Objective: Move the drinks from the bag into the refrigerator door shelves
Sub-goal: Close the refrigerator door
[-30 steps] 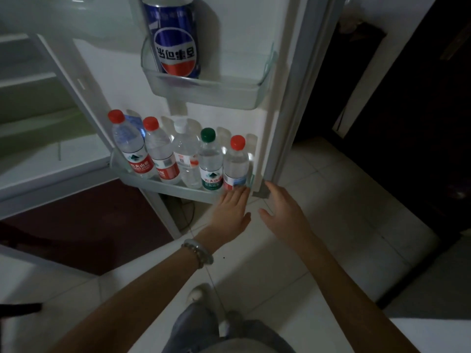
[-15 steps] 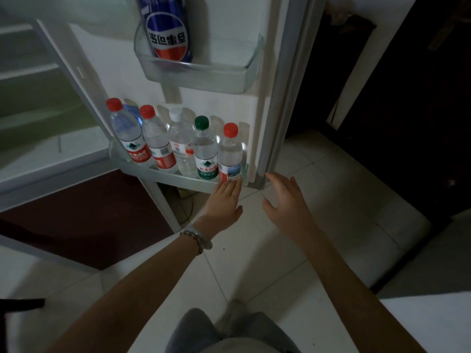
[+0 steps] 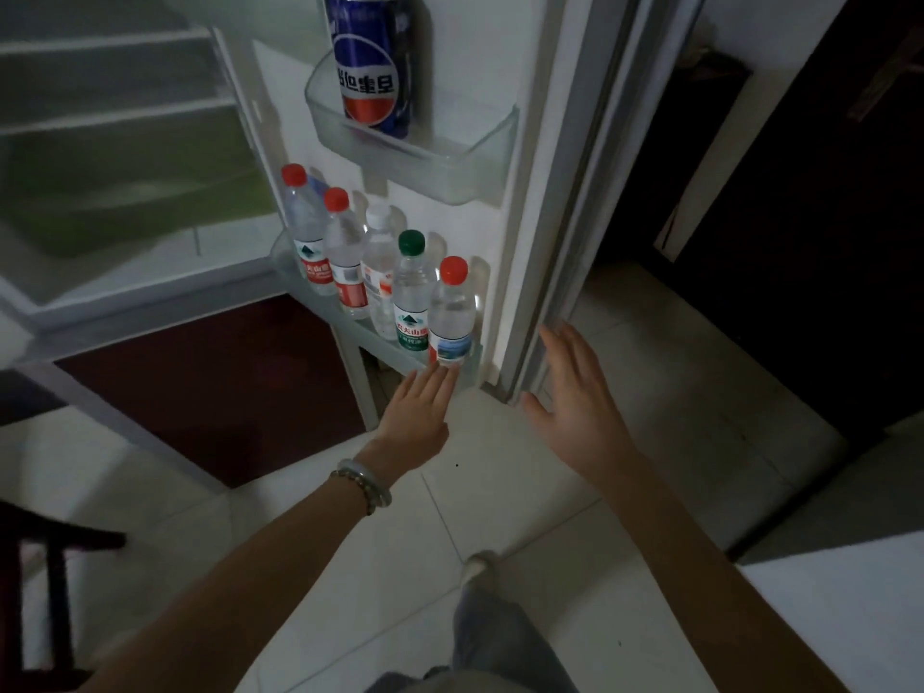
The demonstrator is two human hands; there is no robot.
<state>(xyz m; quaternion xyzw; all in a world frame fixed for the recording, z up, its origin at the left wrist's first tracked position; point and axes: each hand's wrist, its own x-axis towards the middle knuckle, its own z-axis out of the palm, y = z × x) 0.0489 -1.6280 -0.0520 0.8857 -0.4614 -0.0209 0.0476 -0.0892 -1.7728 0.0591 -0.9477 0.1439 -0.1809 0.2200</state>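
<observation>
Dim room, pale tiled floor (image 3: 500, 497) under both arms, fridge door (image 3: 555, 217) swung open ahead of the hands. The person's left hand (image 3: 417, 412) is flat with fingers straight and holds nothing. Its fingertips sit at the front rim of the lower door shelf (image 3: 372, 345), right under the end red-capped bottle (image 3: 452, 312). Contact looks likely but can't be confirmed. The right hand (image 3: 570, 397) is spread wide and empty, just beside the door's outer edge; whether it touches is unclear.

Drinks: five water bottles stand upright in a row on the lower shelf, running away up-left from the left fingertips. The green-capped bottle (image 3: 411, 292) touches the end one. A blue can (image 3: 372, 77) stands in the upper door shelf (image 3: 480, 157), well above both hands. The bag is not in view.

Risks, judged:
- The row is packed tight, so a nudge from the left fingertips could tip the end bottle into its neighbours.
- A hard door swing from the right hand could rock the bottles or slide the lone can, which has loose space beside it.
- Low light makes misjudging the shelf rim easy.

Surroundings: a dark red panel (image 3: 225, 382) sits left of the left hand, with a dark doorway (image 3: 800, 217) beyond the right hand. There is a bracelet (image 3: 362, 480) on the left wrist.
</observation>
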